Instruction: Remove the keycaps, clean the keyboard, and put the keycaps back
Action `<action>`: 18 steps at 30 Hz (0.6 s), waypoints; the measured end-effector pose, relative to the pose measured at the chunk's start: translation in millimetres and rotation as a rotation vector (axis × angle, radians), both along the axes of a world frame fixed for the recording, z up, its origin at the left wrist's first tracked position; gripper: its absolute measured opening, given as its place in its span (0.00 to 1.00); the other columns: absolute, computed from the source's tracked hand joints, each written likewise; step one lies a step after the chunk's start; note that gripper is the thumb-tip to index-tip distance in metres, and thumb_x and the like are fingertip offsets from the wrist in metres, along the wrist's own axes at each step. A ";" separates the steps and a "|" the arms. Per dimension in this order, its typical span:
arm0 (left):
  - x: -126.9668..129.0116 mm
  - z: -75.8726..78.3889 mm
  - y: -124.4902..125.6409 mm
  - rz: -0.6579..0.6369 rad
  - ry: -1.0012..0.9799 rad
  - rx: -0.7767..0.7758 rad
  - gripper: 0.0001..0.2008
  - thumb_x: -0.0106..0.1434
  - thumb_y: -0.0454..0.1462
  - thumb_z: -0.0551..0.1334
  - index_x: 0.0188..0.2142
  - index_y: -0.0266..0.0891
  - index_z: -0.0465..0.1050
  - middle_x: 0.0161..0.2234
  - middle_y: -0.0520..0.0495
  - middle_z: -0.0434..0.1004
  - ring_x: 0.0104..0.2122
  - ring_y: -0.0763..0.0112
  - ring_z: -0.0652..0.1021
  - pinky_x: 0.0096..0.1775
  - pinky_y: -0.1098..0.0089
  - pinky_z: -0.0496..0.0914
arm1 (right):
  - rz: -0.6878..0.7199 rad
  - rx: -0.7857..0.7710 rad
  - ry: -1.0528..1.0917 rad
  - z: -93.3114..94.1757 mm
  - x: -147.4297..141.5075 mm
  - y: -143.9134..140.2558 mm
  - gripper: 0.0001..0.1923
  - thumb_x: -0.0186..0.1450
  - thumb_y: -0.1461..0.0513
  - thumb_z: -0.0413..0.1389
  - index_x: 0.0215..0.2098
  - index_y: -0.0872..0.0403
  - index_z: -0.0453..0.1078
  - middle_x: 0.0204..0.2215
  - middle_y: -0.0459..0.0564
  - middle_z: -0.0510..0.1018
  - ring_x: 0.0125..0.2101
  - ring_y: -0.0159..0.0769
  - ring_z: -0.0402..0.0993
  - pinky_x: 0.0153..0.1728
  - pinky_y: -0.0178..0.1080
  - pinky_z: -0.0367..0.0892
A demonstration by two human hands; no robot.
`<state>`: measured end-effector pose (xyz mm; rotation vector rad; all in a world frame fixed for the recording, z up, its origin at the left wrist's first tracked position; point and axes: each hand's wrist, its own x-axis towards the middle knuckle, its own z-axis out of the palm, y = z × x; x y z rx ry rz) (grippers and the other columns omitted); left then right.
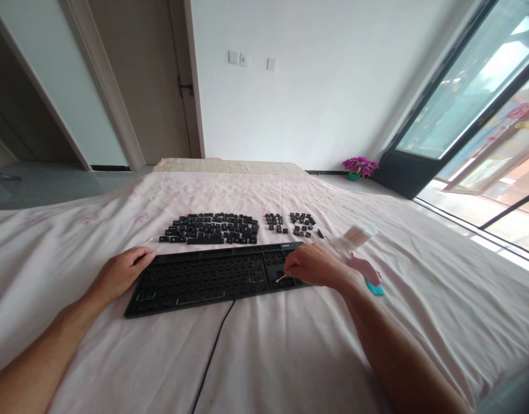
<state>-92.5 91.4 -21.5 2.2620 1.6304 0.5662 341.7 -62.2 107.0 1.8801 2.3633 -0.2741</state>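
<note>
A black keyboard (204, 279) without its keycaps lies on the cloth, its bare key posts showing. My left hand (125, 269) is closed at the keyboard's upper left corner, the thumb and fingers against its edge. Just beyond those fingers a thin white stick (146, 242) shows; whether the hand touches it I cannot tell. My right hand (310, 263) is over the keyboard's right end, pinching a cotton swab (281, 278) whose tip points down into the key area. That hand hides much of the number pad. Loose black keycaps (213, 227) lie in groups behind the keyboard.
A clear box of cotton swabs (358, 234) stands right of the keycaps. Near my right forearm lie a pink item (364, 269) and a blue item (375, 287). A black cable (215, 351) runs toward me over the wrinkled floral cloth (290, 351).
</note>
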 end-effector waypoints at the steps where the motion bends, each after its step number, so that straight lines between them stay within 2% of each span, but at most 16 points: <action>1: 0.0 0.0 0.1 0.002 0.003 0.000 0.20 0.64 0.52 0.50 0.40 0.43 0.74 0.41 0.52 0.80 0.42 0.65 0.77 0.43 0.74 0.65 | 0.001 0.001 -0.002 1.2 -0.5 -0.5 0.11 0.58 0.64 0.52 0.29 0.49 0.78 0.26 0.44 0.80 0.27 0.30 0.71 0.28 0.32 0.53; 6: 0.0 1.0 -0.6 -0.002 0.004 -0.008 0.20 0.64 0.52 0.51 0.41 0.42 0.74 0.42 0.50 0.80 0.42 0.65 0.76 0.43 0.73 0.65 | 0.005 -0.001 -0.036 1.6 -1.7 -1.6 0.11 0.58 0.64 0.52 0.27 0.50 0.78 0.22 0.44 0.78 0.24 0.30 0.69 0.26 0.33 0.51; 10: 0.5 1.9 -0.8 -0.005 -0.007 -0.007 0.20 0.63 0.51 0.51 0.40 0.42 0.74 0.42 0.49 0.80 0.42 0.64 0.77 0.43 0.73 0.65 | -0.025 0.011 -0.074 -0.9 0.5 -2.6 0.12 0.57 0.64 0.53 0.30 0.47 0.79 0.27 0.45 0.80 0.29 0.33 0.73 0.29 0.33 0.54; 14: 1.0 2.7 -1.1 -0.003 0.002 0.002 0.20 0.64 0.52 0.51 0.40 0.42 0.74 0.42 0.49 0.80 0.43 0.64 0.77 0.44 0.73 0.65 | -0.080 0.028 -0.126 4.3 4.2 -4.4 0.13 0.57 0.65 0.53 0.31 0.45 0.80 0.30 0.46 0.81 0.31 0.36 0.74 0.29 0.34 0.55; 18: 1.6 4.4 -1.8 -0.010 0.012 -0.014 0.20 0.64 0.51 0.50 0.41 0.42 0.73 0.43 0.50 0.80 0.43 0.64 0.77 0.44 0.73 0.65 | -0.057 0.051 -0.106 8.5 1.5 -5.9 0.13 0.58 0.63 0.53 0.32 0.44 0.79 0.30 0.45 0.81 0.32 0.36 0.75 0.29 0.34 0.54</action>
